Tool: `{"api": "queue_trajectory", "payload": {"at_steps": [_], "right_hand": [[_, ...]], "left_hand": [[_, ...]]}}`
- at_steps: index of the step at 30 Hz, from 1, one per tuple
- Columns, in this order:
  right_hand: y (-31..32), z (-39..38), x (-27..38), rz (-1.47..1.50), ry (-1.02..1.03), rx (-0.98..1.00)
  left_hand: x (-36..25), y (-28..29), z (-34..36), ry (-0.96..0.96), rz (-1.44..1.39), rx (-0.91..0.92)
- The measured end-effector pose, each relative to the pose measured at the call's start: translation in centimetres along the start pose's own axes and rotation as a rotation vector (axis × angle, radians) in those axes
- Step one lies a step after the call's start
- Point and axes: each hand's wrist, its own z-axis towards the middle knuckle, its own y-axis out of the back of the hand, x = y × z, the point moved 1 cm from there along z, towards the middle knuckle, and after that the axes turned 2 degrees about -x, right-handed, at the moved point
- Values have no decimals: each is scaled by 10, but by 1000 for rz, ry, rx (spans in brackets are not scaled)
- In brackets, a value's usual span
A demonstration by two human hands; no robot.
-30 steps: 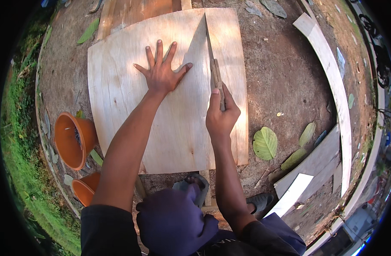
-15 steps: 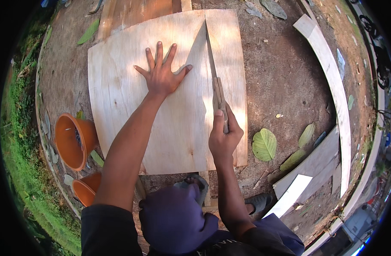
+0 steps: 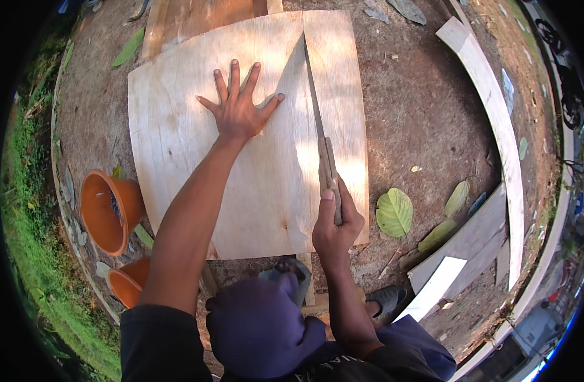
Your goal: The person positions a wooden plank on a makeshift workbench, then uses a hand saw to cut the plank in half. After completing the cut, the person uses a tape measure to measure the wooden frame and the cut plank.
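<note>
A broad sheet of pale plywood lies in front of me, with a cut line running from its far edge toward me, right of the middle. My left hand rests flat on the sheet, fingers spread. My right hand is wrapped round the wooden handle of a handsaw. The saw's narrow blade stretches away from me along the line, its far end near the top of the sheet. A dark shadow falls on the wood left of the blade.
Two orange pots stand at the left; the farther one holds small dark bits. A long curved-looking pale strip and grey boards lie at the right, with a white offcut. Large leaves are scattered over the dirt. My sandalled foot is near the sheet.
My right hand has drawn the handsaw back toward me along the line. My left hand stays flat in place on the plywood. The whole view has shifted very slightly.
</note>
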Motion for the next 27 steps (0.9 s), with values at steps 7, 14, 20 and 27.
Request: {"api": "queue_trajectory", "payload": {"at_steps": [7,14,20,27], "right_hand": [[-60,89,14,52,8,-54],[24,-19,21,18,-31,-19],[53,-28,43,-1,-164,66],[55,-30,58,-57,-155,91]], "left_hand": [[-1,2,2,-13,-5,-24],[0,5,6,22,-11,31],[-1,5,6,69,-7,129],[2,3,4,46,14,116]]}}
